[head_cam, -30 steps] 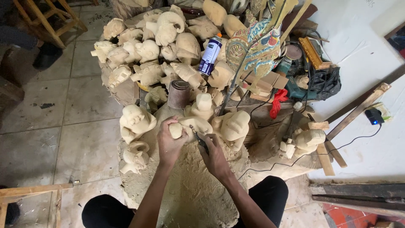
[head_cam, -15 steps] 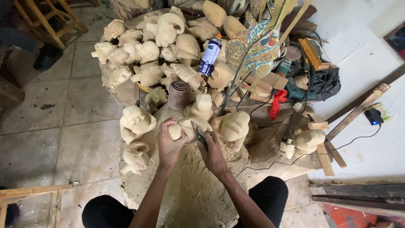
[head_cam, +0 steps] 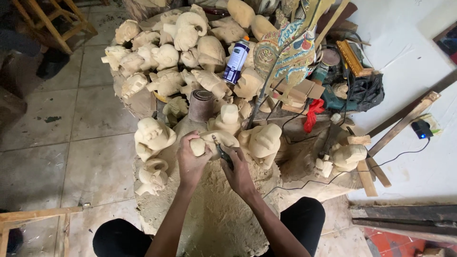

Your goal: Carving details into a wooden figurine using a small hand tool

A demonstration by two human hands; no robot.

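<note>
Piled across the top of the view: a heap of pale wooden carvings [head_cam: 181,52], rounded animal shapes stacked against one another. Below it, a mound of sawdust [head_cam: 214,214] spreading between the knees. To the right, standing upright in the clutter, a painted figure [head_cam: 290,47] in blue, gold and red.

Mid-shaping, to judge from the grip and the dust: fine detail work on one piece. Left hand [head_cam: 190,159] curled tight around a small pale carving [head_cam: 197,146], fingers wrapped over its rounded end, holding it just above the sawdust and right in front of the heap. Right hand [head_cam: 238,173] closed pencil-fashion on a slim dark rotary tool [head_cam: 221,153], tip touching or nearly touching the wood; cannot tell which. Calls for a firm left grip, a light steady tip, and slow turning of the piece so the cutter meets fresh surface while staying off the thumb.

Packaging: one spray can [head_cam: 236,61], a tall cylinder leaning among the carvings at upper centre, white body with a dark blue label band and a small orange-topped cap. Just below it, a brown roll of sandpaper [head_cam: 202,105] standing on end, unlabelled. No signs visible.
</note>
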